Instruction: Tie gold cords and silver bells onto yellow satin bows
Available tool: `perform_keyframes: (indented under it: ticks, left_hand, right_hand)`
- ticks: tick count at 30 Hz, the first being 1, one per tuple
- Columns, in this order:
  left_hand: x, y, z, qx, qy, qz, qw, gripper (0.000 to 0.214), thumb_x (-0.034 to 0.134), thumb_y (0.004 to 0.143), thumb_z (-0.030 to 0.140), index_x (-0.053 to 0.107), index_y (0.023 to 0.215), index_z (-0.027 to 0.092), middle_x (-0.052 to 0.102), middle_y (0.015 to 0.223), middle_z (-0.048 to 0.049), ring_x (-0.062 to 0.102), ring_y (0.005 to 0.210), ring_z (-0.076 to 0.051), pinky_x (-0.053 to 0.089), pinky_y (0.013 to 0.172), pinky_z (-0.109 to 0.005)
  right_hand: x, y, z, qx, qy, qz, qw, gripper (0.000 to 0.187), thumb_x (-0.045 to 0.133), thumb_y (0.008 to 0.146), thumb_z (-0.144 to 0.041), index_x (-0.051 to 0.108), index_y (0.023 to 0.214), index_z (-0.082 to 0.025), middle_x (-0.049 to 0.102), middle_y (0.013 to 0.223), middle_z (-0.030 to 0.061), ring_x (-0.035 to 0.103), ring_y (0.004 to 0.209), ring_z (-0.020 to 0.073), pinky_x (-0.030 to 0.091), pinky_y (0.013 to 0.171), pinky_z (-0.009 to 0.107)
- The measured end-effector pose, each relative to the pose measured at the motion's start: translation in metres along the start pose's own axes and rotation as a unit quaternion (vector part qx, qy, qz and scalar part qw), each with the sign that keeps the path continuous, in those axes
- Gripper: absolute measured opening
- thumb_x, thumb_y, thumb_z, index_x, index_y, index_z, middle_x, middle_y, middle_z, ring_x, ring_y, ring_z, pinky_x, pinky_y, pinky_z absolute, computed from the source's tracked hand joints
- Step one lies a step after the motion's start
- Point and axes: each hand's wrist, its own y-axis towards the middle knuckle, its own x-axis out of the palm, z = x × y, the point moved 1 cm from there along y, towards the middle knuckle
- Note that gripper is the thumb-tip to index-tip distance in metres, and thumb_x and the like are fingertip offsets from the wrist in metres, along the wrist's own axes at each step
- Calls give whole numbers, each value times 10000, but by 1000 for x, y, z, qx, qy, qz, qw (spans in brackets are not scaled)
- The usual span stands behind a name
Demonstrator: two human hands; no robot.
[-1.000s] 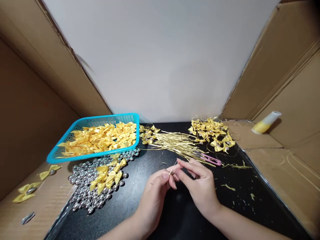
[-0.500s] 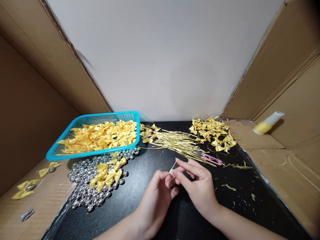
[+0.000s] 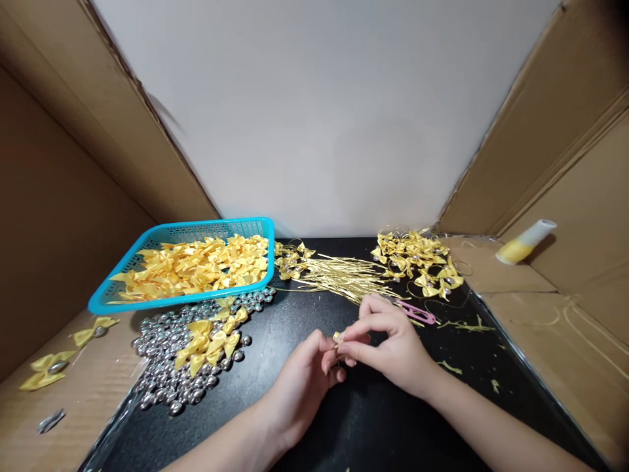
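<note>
Low over the black tabletop, my left hand and my right hand meet, fingertips together in a pinch. Between them is a thin gold strand, mostly covered by the fingers. A small yellow bit shows above the fingertips, too little of it to name. Just beyond my hands lies a sheaf of cut gold strands. A pink-handled tool rests by my right hand, its front end partly hidden.
A blue basket of yellow ribbon bows stands back left. Silver beads and loose bows spread before it. Finished-looking bows with beads and loops pile back right. Thread scraps and a yellow thread cone are right.
My right fingertips have come down and left against my left fingertips. The gold strand that stood out between the hands is now mostly hidden.
</note>
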Motion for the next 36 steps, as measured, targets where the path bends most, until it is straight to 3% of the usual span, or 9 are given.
perform_keyframes:
  ticks: [4,7,10,16,19,22,24,30,36]
  left_hand:
    - [-1,3,8,71,90,-16,993,213,563,753,304,591,587,174,625,713,-30,518,764,-179,392,677,-261]
    - [-3,3,20,151,236,-20,960,227,648,775,349,666,642,166,648,715,-22,532,761,-178,382,728,-267]
    - [-5,2,29,138,316,-15,938,231,677,779,373,731,695,164,686,740,-35,549,763,-186,383,751,-283]
    - [-9,1,33,107,315,30,943,205,726,724,357,711,644,169,640,628,1,511,649,-151,371,679,-267]
    - [-12,-3,32,124,293,31,947,211,688,772,357,665,663,179,689,713,-14,586,765,-180,401,769,-282]
    - [-20,-10,30,132,312,5,941,218,650,822,355,621,682,190,735,904,-55,617,942,-222,391,897,-335]
    - [-28,-16,27,143,363,-13,921,207,617,851,340,620,702,197,726,1013,-76,607,999,-239,380,928,-364]
    - [-47,-17,26,238,525,-24,817,145,601,858,267,681,743,228,669,1204,-88,545,1059,-269,373,934,-405]
    - [-50,-5,33,276,548,-53,788,122,620,831,219,731,810,264,644,1278,-62,492,1073,-286,372,940,-434]
  right_hand:
    - [-10,5,-7,-8,-6,-58,998,77,752,706,-157,722,672,-218,506,692,-18,522,699,144,416,683,304]
    - [-13,7,-13,-23,-32,-81,996,122,712,708,-97,671,663,-203,549,768,-8,543,787,161,413,765,330]
    - [-14,7,-17,-43,-66,-88,993,145,686,720,-98,629,634,-200,570,769,-7,540,790,165,404,793,349]
    - [-14,9,-17,-45,-72,-83,993,131,684,730,-105,653,648,-203,613,784,2,564,800,169,411,802,365]
    - [-19,10,-18,-29,-30,-79,996,134,687,731,-102,652,651,-204,669,811,9,606,815,172,439,813,375]
    - [-24,10,-17,36,68,-83,994,111,677,741,-126,645,669,-204,726,885,29,662,859,184,492,824,383]
    - [-26,10,-16,87,147,-99,980,95,669,755,-151,626,684,-196,744,896,45,690,860,187,526,817,381]
    - [-30,9,-16,163,290,-115,936,167,696,784,-251,554,713,-199,762,875,65,726,712,161,586,689,316]
    - [-43,13,-22,153,336,-90,925,178,710,786,-238,566,686,-210,766,885,37,738,743,174,594,707,315]
